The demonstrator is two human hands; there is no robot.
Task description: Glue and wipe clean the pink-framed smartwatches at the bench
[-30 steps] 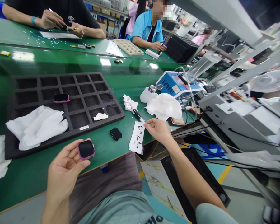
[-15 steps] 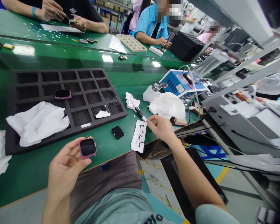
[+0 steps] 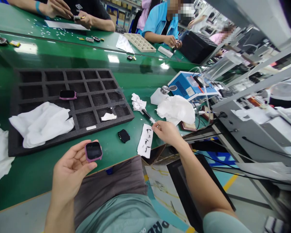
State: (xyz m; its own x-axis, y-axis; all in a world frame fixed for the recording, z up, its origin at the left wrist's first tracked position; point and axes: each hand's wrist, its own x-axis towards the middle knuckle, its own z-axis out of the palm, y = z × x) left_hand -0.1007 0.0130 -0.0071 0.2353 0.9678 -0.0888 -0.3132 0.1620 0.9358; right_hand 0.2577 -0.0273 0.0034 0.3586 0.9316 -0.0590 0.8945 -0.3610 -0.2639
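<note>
My left hand (image 3: 71, 166) holds a smartwatch body with a purple frame and dark screen (image 3: 93, 151) between thumb and fingers, screen up, over the table's front edge. The fingers of my right hand (image 3: 167, 132) are closed on the rear end of a syringe with dark contents (image 3: 148, 116). Its front end rests at a crumpled, black-stained tissue (image 3: 138, 103). Just below lies a white paper strip (image 3: 145, 142) with black smears. A black watch body (image 3: 123, 136) sits on the green table between my hands.
A black foam tray (image 3: 81, 132) with compartments holds another purple watch (image 3: 68, 94) and a white cloth (image 3: 42, 124). To the right stand a white dispenser bottle (image 3: 157, 96), crumpled wipes (image 3: 177, 110) and a blue machine (image 3: 184, 85). Two co-workers handle small parts across the table.
The view has shifted slightly. Both hands keep their holds, on the purple watch and on the syringe, with little movement. A co-worker's hands opposite have moved a little.
</note>
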